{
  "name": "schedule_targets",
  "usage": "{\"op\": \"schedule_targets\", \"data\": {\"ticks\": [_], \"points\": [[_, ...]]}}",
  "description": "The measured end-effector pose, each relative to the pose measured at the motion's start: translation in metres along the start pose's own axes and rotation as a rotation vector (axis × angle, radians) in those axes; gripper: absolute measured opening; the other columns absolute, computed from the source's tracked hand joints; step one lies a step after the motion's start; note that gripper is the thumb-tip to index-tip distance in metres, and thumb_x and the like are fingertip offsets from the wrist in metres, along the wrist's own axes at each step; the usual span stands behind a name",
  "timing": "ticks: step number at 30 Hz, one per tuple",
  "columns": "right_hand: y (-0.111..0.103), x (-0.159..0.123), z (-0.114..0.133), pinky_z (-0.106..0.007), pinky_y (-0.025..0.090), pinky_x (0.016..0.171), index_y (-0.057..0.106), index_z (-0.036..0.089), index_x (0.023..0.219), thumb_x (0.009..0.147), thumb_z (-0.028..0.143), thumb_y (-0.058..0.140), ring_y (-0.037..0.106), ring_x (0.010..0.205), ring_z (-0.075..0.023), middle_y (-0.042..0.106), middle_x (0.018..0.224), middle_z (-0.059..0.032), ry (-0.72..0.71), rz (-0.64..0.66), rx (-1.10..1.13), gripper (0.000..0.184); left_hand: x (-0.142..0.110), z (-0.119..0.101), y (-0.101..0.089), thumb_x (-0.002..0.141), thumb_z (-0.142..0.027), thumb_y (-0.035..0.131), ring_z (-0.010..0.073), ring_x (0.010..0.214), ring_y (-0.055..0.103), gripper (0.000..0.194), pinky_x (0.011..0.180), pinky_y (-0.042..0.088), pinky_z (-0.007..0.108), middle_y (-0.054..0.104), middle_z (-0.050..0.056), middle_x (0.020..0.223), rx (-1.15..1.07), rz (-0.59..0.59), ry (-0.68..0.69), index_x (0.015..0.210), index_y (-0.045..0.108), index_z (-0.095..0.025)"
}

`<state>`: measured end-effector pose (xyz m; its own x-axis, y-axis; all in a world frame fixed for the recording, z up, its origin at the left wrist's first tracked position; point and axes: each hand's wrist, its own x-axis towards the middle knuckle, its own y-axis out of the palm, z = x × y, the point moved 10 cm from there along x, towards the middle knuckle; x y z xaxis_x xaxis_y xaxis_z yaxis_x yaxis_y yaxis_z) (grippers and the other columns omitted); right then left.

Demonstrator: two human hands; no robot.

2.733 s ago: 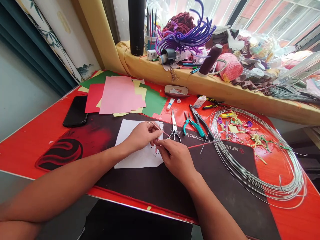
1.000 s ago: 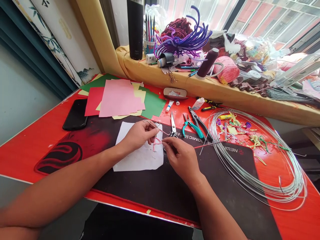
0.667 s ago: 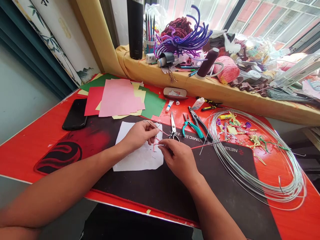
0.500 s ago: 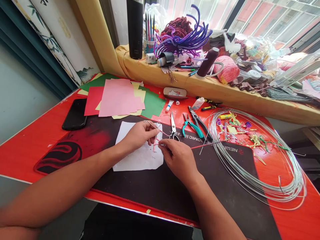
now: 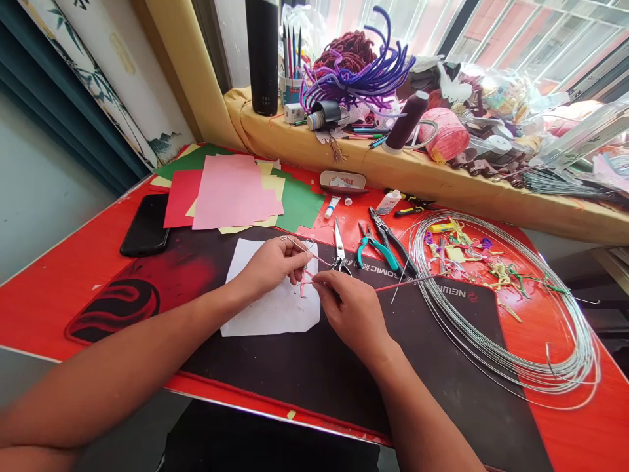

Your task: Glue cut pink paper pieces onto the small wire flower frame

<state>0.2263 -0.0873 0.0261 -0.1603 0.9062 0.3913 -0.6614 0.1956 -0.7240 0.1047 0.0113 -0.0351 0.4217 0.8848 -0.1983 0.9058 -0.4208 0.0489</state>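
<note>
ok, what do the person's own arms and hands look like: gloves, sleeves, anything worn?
Left hand and right hand are both ungloved, no rings visible. Forearms are bare, with no sleeve, watch or bracelet showing.

The strand [image 5: 393, 286] is pinkish red, the paper [image 5: 265, 316] white, the mat [image 5: 275, 370] black with red swirls.

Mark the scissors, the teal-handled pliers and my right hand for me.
Scissors [image 5: 339, 244]: head view, on the blades.
Teal-handled pliers [image 5: 379, 248]: head view, on the right-side handle in the picture.
Right hand [image 5: 354, 306]: head view, on the back of the hand.
</note>
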Motion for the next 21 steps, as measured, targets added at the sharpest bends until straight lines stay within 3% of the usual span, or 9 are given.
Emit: {"op": "schedule_targets", "data": {"ticks": [5,21], "points": [[-0.009,0.001,-0.008,-0.030,0.050,0.070,0.076,0.022,0.105,0.105,0.023,0.065,0.073,0.074,-0.0199,0.081,0.089,-0.0031,0.088,-0.057,0.068,0.011,0.000,-0.006,-0.003,0.083,-0.023,0.080,0.0108,0.045,0.059,0.016,0.043,0.050,0.021,0.063,-0.003,0.057,-0.029,-0.038,0.029,0.083,0.065,-0.016],[-0.003,0.001,-0.015,-0.029,0.047,0.067,0.075,0.024,0.100,0.104,0.023,0.063,0.071,0.072,-0.0195,0.080,0.086,-0.0023,0.154,-0.016,0.081,0.013,0.000,-0.002,-0.002,0.081,-0.029,0.083,0.0112,0.046,0.059,0.020,0.046,0.051,0.022,0.065,-0.001,0.059,-0.051,-0.020,0.026,0.084,0.068,-0.016]]}}
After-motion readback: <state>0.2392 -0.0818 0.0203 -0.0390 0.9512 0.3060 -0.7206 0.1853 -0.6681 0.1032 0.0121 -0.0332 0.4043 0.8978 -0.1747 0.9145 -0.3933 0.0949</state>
